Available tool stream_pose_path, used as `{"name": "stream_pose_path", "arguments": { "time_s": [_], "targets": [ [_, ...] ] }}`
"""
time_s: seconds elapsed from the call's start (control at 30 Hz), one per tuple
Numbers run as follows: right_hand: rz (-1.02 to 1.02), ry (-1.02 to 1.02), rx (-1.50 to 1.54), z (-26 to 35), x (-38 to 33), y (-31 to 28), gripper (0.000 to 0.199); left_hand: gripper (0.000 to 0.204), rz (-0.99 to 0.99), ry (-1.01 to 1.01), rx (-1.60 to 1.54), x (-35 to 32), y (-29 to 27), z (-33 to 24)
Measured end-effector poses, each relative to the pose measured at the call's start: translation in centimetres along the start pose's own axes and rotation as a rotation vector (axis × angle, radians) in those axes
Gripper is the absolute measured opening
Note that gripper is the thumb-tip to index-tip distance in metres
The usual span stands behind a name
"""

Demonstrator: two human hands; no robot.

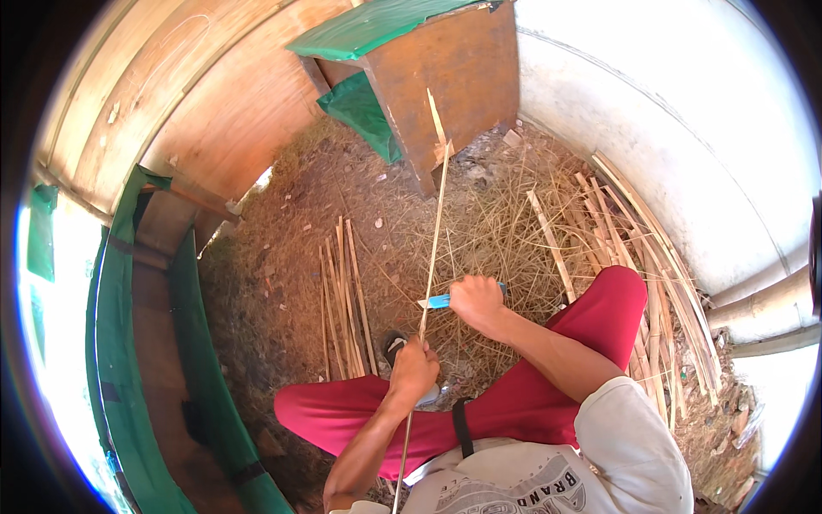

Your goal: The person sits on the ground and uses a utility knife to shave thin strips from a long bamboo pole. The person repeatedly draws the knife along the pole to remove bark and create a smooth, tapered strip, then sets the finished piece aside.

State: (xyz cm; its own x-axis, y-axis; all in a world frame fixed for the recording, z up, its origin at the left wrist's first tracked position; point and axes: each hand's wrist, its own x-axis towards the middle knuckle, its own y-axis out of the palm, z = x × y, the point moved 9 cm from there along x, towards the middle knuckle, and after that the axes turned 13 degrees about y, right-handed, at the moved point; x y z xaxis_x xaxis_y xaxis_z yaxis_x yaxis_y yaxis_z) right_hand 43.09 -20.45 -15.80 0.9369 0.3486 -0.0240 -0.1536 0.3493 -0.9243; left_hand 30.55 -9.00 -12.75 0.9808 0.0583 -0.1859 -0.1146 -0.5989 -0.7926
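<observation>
A long, thin bamboo strip [437,223] runs from beside my body up towards the wooden cabinet, its far end split or frayed. My left hand [414,368] is closed around it just above my lap. In my right hand [477,300], the fingers are wrapped around a blue utility knife [439,301]. Its short blade points left and lies at the strip, a little beyond my left hand; whether it cuts into the strip I cannot tell. Thin curled shavings [479,248] cover the ground beyond my right hand.
Several cut strips [349,300] lie on the dirt floor at left, and a larger pile of bamboo slats [659,291] lies along the white wall at right. A brown cabinet [454,77] with a green cover stands ahead. Green-covered shelving [163,343] stands at the left.
</observation>
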Motion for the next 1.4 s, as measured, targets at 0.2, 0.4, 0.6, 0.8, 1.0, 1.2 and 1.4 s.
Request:
{"name": "stream_pose_path", "arguments": {
  "time_s": [0.2,0.4,0.6,0.8,1.0,1.2,1.4],
  "targets": [
    [0.046,0.012,-0.019,0.1,0.0,0.0,0.014,0.022,0.001,-0.003,0.002,0.1,0.1,0.4],
    [0.066,0.268,-0.036,-6.6,3.7,-1.0,0.015,0.018,0.107,0.056,-0.02,-3.8,1.3,-0.1],
    [0.119,0.497,-0.03,-11.3,4.8,-0.3,0.02,0.022,0.271,-0.014,0.019,-7.7,0.8,0.9],
    [-0.029,0.532,-0.008,-15.1,5.6,-0.3,0.013,0.014,0.369,-0.074,-0.047,-15.0,-2.4,1.3],
    [-0.055,0.62,0.0,-18.0,5.9,0.8,0.015,0.017,0.345,-0.153,-0.092,-21.1,-5.7,4.2],
    [0.022,0.618,-0.014,-17.3,5.9,1.6,0.013,0.02,0.274,-0.314,-0.186,-22.9,-8.3,5.7],
    [0.111,0.537,-0.213,-12.9,6.3,-0.2,0.01,0.022,0.278,-0.331,-0.341,-19.9,-6.7,5.4]
  ]
}}
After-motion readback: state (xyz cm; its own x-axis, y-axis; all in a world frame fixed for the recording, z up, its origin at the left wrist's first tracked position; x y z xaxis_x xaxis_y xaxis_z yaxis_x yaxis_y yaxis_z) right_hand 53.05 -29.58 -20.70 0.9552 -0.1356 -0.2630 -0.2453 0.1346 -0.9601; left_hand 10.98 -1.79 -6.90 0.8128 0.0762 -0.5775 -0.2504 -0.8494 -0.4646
